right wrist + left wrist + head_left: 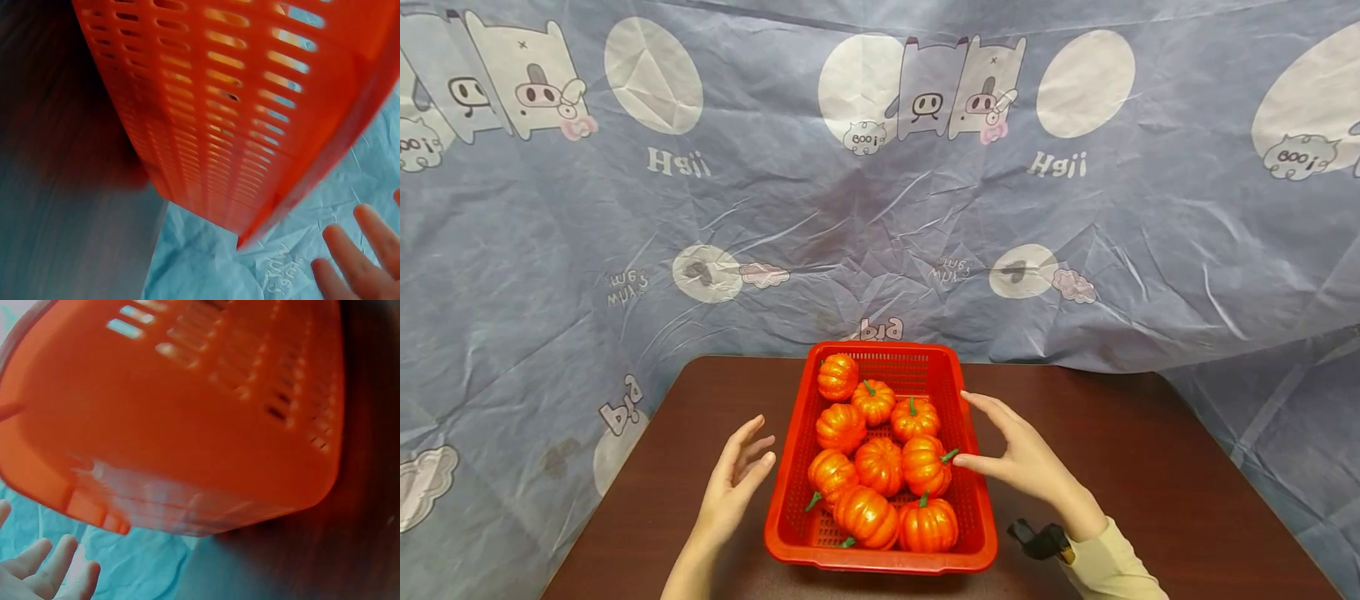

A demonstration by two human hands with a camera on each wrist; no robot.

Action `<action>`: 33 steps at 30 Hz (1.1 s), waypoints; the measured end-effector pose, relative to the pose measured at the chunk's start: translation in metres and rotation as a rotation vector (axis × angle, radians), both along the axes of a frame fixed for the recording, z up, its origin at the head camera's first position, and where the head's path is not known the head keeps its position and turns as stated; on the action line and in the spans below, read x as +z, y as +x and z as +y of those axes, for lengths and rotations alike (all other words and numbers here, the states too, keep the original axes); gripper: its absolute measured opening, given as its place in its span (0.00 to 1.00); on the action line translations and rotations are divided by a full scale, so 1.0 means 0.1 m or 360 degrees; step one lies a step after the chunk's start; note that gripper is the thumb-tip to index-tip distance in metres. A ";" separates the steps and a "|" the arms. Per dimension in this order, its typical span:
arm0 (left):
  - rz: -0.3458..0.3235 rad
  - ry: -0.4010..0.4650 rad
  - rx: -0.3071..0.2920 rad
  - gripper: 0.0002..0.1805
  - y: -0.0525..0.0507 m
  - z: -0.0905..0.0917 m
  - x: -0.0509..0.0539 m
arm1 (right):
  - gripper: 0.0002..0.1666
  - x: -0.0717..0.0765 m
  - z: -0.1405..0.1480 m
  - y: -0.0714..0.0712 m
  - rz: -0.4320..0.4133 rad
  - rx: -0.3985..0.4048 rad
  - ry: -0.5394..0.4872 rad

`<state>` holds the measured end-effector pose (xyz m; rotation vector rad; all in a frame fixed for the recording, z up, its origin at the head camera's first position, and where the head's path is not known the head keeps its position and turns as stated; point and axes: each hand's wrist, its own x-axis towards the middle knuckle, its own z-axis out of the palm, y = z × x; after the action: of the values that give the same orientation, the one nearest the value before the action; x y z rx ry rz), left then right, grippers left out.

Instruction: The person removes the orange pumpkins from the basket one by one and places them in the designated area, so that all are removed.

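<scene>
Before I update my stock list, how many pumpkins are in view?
9, all in the red basket: one pumpkin in the far left corner, two nearer and right of it, one along the left side, three in a row closer, two nearest. Any underneath would be hidden.

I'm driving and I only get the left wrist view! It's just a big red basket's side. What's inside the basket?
Observer: The head view shows nine shiny orange pumpkins in the red plastic basket.
Operator: Wow, pumpkins! Do they have little stems?
Observer: Some do; the stems that show are green.
Operator: And where's the other grip? I can't see it!
Observer: The right grip is spread open at the basket's right side.
</scene>
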<state>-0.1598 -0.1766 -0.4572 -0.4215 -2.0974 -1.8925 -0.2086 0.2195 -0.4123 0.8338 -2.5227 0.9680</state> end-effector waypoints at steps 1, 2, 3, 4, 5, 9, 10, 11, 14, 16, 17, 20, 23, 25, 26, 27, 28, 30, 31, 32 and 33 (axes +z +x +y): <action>-0.0018 0.0014 0.0006 0.27 0.00 0.01 -0.02 | 0.49 -0.01 -0.01 -0.01 0.0002 0.0026 -0.0019; -0.0035 0.0023 0.0011 0.27 0.00 0.02 -0.04 | 0.48 -0.03 -0.02 -0.03 0.0002 0.0046 -0.0031; -0.0050 0.0030 0.0018 0.26 -0.01 0.03 -0.06 | 0.48 -0.04 -0.03 -0.04 0.0003 0.0064 -0.0041; -0.0066 0.0043 0.0021 0.25 -0.01 0.04 -0.08 | 0.48 -0.05 -0.04 -0.05 -0.0001 0.0085 -0.0050; -0.0077 0.0054 0.0026 0.24 -0.02 0.04 -0.10 | 0.48 -0.06 -0.05 -0.06 -0.0003 0.0105 -0.0054; -0.0118 0.0099 0.0037 0.22 -0.03 0.07 -0.17 | 0.48 -0.10 -0.10 -0.10 -0.0005 0.0178 -0.0037; -0.0130 0.0109 0.0032 0.21 -0.03 0.08 -0.19 | 0.48 -0.11 -0.11 -0.11 -0.0001 0.0193 -0.0027; -0.0143 0.0116 0.0027 0.21 -0.03 0.08 -0.21 | 0.48 -0.11 -0.12 -0.12 -0.0001 0.0203 -0.0016; -0.0191 0.0120 0.0007 0.21 -0.04 0.11 -0.26 | 0.47 -0.13 -0.15 -0.14 0.0007 0.0213 0.0032; -0.0233 0.0126 -0.0004 0.21 -0.04 0.13 -0.29 | 0.46 -0.14 -0.17 -0.15 0.0004 0.0213 0.0067; -0.0250 0.0123 -0.0003 0.21 -0.05 0.13 -0.30 | 0.46 -0.14 -0.19 -0.16 0.0000 0.0217 0.0083; -0.0301 0.0114 0.0010 0.21 -0.05 0.16 -0.33 | 0.45 -0.15 -0.21 -0.16 -0.0013 0.0216 0.0142; -0.0340 0.0103 0.0034 0.21 -0.05 0.17 -0.35 | 0.45 -0.15 -0.24 -0.17 -0.0035 0.0215 0.0192; -0.0358 0.0103 0.0038 0.21 -0.04 0.18 -0.37 | 0.45 -0.15 -0.26 -0.17 -0.0047 0.0210 0.0229; -0.0365 0.0099 0.0044 0.21 -0.04 0.18 -0.37 | 0.45 -0.16 -0.27 -0.17 -0.0051 0.0209 0.0247; -0.0370 0.0102 0.0045 0.21 -0.04 0.18 -0.38 | 0.45 -0.16 -0.27 -0.18 -0.0058 0.0213 0.0259; -0.0372 0.0109 0.0046 0.21 -0.04 0.19 -0.38 | 0.45 -0.17 -0.28 -0.18 -0.0061 0.0216 0.0273; -0.0367 0.0126 0.0038 0.20 -0.04 0.19 -0.39 | 0.44 -0.18 -0.29 -0.20 -0.0068 0.0225 0.0297; -0.0363 0.0141 0.0030 0.20 -0.04 0.19 -0.40 | 0.43 -0.18 -0.29 -0.20 -0.0065 0.0228 0.0309; -0.0357 0.0152 0.0023 0.20 -0.05 0.19 -0.40 | 0.43 -0.19 -0.30 -0.21 -0.0064 0.0233 0.0314; -0.0352 0.0161 0.0013 0.20 -0.05 0.19 -0.41 | 0.42 -0.20 -0.30 -0.21 -0.0061 0.0238 0.0317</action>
<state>-0.1646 -0.1579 -0.4978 -0.1880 -2.1188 -2.1146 -0.2301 0.1895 -0.4321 1.0852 -2.6527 0.7913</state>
